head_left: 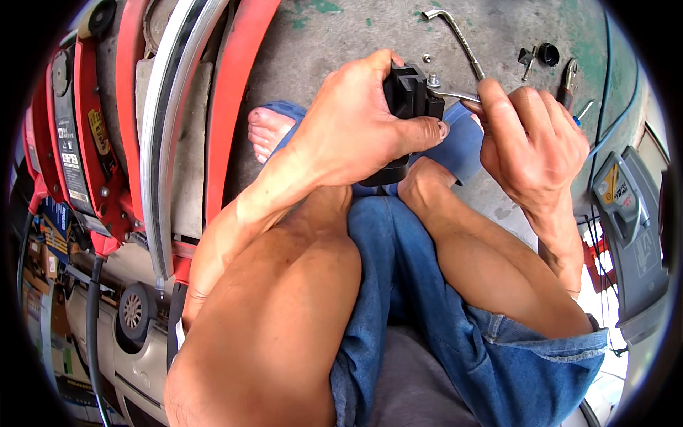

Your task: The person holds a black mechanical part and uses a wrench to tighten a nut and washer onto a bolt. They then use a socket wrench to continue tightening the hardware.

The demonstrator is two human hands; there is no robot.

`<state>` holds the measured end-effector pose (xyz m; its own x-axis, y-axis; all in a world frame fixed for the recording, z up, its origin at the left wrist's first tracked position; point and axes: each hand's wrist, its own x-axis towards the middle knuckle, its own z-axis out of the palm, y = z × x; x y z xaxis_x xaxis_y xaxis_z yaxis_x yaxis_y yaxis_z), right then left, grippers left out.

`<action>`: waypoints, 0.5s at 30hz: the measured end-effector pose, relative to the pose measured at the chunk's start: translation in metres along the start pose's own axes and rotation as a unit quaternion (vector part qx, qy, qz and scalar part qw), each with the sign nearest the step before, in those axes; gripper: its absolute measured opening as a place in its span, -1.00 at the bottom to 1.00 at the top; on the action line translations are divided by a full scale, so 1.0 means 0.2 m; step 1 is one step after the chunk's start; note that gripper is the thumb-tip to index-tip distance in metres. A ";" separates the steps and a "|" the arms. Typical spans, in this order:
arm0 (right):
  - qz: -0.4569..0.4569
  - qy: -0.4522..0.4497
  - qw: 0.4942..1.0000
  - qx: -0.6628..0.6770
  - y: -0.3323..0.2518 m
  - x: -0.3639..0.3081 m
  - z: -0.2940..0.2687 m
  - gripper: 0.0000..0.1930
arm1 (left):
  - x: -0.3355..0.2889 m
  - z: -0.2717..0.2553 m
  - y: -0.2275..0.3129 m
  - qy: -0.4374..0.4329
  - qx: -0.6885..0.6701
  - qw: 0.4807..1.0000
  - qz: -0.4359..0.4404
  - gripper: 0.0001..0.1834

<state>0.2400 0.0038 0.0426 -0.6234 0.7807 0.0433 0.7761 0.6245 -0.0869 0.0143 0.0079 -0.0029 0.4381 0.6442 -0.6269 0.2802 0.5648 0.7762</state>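
My left hand (pixel 356 121) is wrapped round a black block-shaped part (pixel 411 96), thumb across its near side and fingers behind it. A silver bolt (pixel 433 80) sticks out at the part's right side. In the closed fingers of my right hand (pixel 530 135) is a metal spanner (pixel 455 94), whose end meets the bolt. How far the spanner's jaw goes round the bolt is too small to tell. Beyond the right hand an L-shaped socket wrench (pixel 459 41) lies on the floor, its lower end partly behind my knuckles.
A small nut (pixel 427 58) lies beyond the part. At the far right are a black round cap (pixel 548 55), a loose bolt (pixel 529 64) and pliers (pixel 568 82). Red jack-like equipment (pixel 85 142) stands left; a grey machine (pixel 629 213) and blue hose (pixel 617 121) are right.
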 end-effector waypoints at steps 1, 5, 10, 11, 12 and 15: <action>0.000 -0.001 1.000 0.001 0.00 -0.01 0.01 -0.74 | 0.00 0.00 -0.01 0.000 -0.001 1.000 -0.001 -0.58; 0.008 0.051 0.994 0.100 0.04 -0.04 0.08 -0.76 | -0.01 -0.02 -0.01 -0.077 -0.107 0.991 -0.017 -0.58; 0.016 0.093 0.923 0.373 0.06 -0.04 0.22 -0.76 | -0.04 -0.05 0.05 -0.187 -0.285 0.936 -0.091 -0.46; 0.034 0.114 0.900 0.419 0.03 -0.06 0.29 -0.67 | -0.04 -0.04 0.02 -0.182 -0.315 0.927 -0.091 -0.39; 0.055 0.114 0.881 0.456 0.02 -0.06 0.26 -0.62 | -0.03 -0.02 0.03 -0.191 -0.315 0.926 -0.083 -0.39; 0.113 0.141 0.784 0.594 -0.10 -0.06 0.33 -0.54 | -0.04 -0.01 0.00 -0.220 -0.375 0.898 -0.071 -0.33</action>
<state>0.2254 -0.0191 -0.0209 -0.3074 0.9467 0.0966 0.1241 0.1405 -0.9823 0.0089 0.0032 0.0014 0.7845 0.3660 -0.5006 -0.2226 0.9197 0.3235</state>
